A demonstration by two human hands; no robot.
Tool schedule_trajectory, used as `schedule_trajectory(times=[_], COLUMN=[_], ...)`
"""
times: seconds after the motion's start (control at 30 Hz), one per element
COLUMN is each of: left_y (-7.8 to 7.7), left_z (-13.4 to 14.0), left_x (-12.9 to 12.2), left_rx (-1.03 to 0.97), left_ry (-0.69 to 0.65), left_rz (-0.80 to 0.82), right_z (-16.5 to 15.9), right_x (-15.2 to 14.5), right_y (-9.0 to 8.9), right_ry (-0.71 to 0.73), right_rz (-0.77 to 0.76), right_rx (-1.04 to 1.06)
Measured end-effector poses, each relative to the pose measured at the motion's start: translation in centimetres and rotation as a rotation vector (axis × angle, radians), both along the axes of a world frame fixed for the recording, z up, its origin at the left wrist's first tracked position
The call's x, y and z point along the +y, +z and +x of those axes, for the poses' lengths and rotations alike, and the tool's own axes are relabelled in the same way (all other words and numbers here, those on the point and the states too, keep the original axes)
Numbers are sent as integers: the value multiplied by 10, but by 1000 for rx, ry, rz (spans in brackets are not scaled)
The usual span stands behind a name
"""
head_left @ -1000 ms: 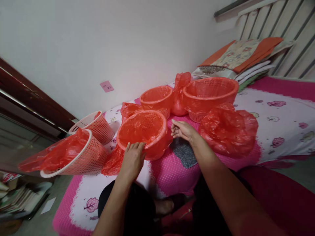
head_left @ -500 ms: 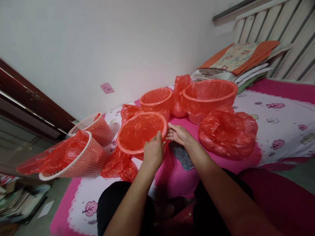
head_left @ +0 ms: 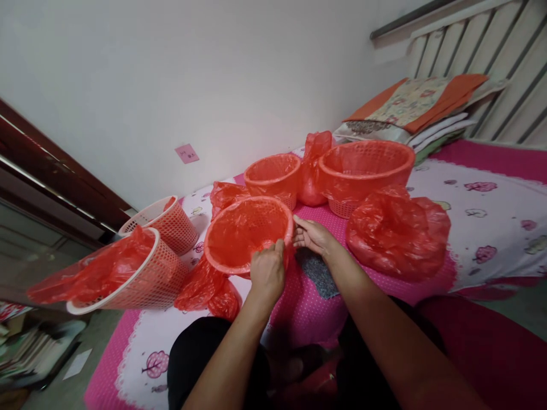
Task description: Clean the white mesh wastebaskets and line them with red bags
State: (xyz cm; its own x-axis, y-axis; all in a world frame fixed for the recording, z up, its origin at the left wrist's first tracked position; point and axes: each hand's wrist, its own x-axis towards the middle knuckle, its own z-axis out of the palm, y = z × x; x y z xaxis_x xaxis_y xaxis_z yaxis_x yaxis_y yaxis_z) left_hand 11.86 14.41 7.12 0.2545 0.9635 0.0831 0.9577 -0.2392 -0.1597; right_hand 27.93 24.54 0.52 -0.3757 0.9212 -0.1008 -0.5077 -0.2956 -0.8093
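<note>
Red film [head_left: 235, 233] is lining a basket [head_left: 252, 201]; left hand [head_left: 269, 266] and right hand [head_left: 313, 236] are crowding its rim [head_left: 217, 267], can't tell if pinching; uneven tugging could rip it.

A round basket [head_left: 247, 267], lined by a wrinkled, translucent red bag [head_left: 233, 233] covering its rim, mouth upward, near the bed's [head_left: 137, 353] front edge.

bedroom in home; tree-print bedspread [head_left: 508, 196]; stack of folded bedding [head_left: 416, 108]

Beyond the right grip [head_left: 303, 232] are 1 pink wall note [head_left: 187, 153] to its left, and folded textiles [head_left: 421, 102] and 1 white radiator [head_left: 469, 46] to its right.
</note>
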Motion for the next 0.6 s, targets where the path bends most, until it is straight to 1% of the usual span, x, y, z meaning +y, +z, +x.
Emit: schedule_trajectory(times=[0.13,0.23,0.3,0.43,0.5,0.6], left_y=[-4,-7,-9,-13,-14,-15], left_z=[-3,-4,-6,-10,-12,-14], left_x=[-6,-11,-13,-15,-15,-14], left_rx=[15,14,15,23,20,8], left_ry=[-16,-46,-67,-91,-96,-94], left_rz=[-15,-24,-19,-4,1,5], right_z=[4,3,2,0,0,1], right_x=[8,10,9,4,2,2], right_y=[-8,-11,-10,-9,-9,-8], right_ry=[-162,-217,-212,-200,-168,-104], right_rz=[6,-4,12,93,120,122], right_rx=[-3,26,42,58,52,46])
